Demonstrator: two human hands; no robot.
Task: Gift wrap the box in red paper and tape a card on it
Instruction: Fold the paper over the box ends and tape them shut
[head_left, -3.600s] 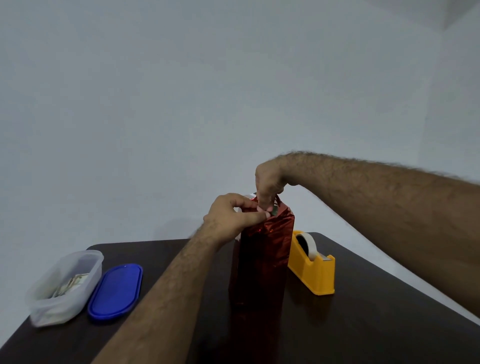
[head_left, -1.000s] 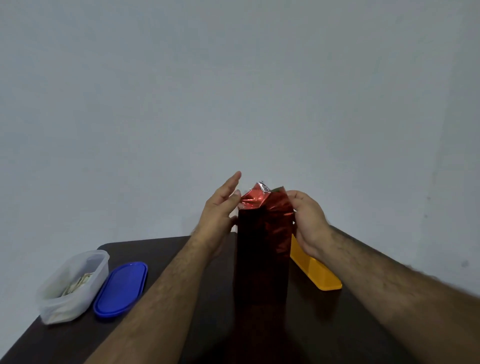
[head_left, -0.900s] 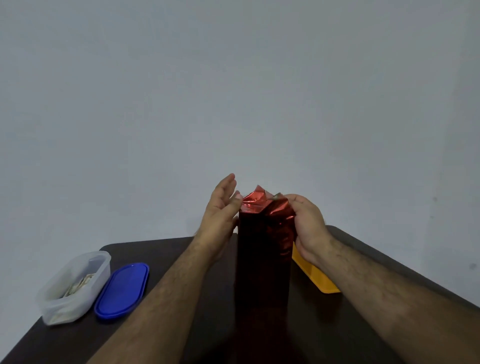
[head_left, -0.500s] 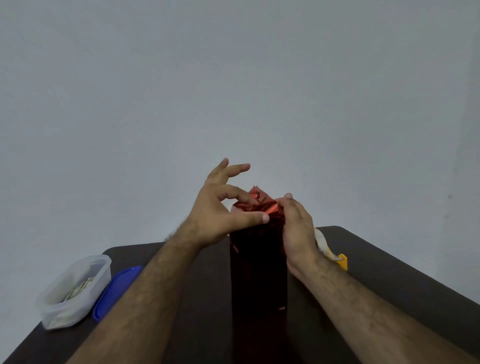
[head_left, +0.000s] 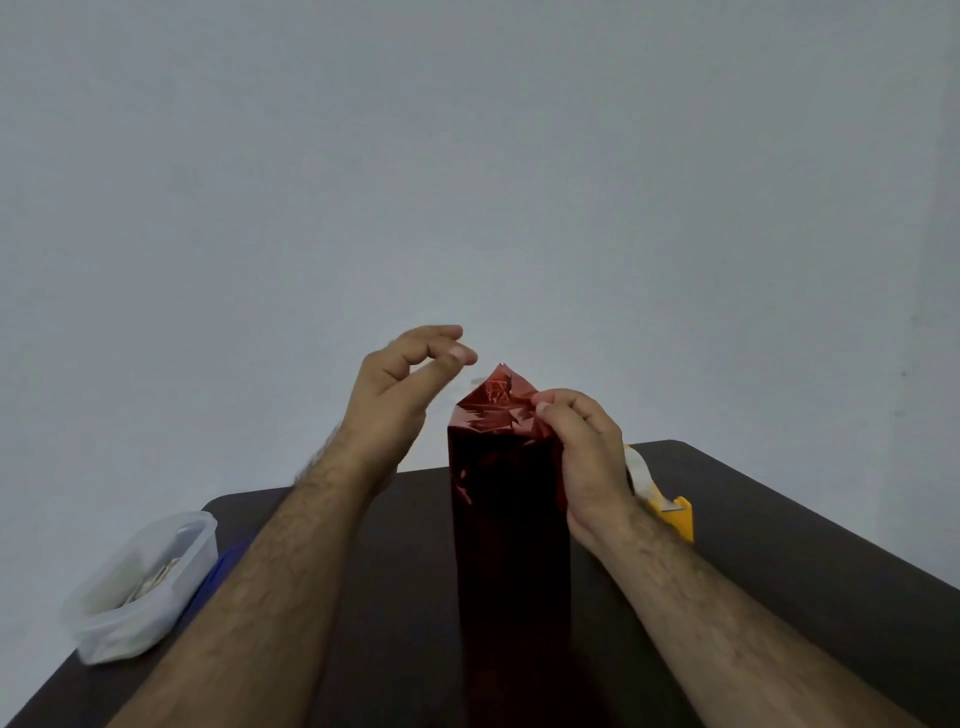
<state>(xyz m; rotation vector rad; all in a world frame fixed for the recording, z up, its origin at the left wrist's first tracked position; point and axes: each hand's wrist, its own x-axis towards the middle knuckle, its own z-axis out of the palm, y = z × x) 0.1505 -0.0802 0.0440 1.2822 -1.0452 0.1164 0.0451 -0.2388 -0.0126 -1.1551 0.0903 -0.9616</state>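
Note:
A tall box wrapped in shiny red paper (head_left: 506, 519) stands upright on the dark table (head_left: 779, 561), straight ahead. Its top paper is crumpled into a folded peak. My right hand (head_left: 587, 462) grips the box's upper right side, with the thumb pressing the folded paper at the top. My left hand (head_left: 400, 395) hovers just left of the top and touches nothing; its fingers are loosely curled, thumb near the fingertips. A small pale scrap shows at the peak's left edge; I cannot tell what it is. No card is in sight.
A yellow tape dispenser (head_left: 670, 512) with a white roll stands right of the box, partly behind my right wrist. At the table's left edge stands a clear plastic container (head_left: 140, 582) with paper bits inside. A sliver of its blue lid (head_left: 218, 574) shows beside my left forearm.
My left hand has lifted off the folded paper top and moved up and to the left. My right hand stays on the box's upper right side.

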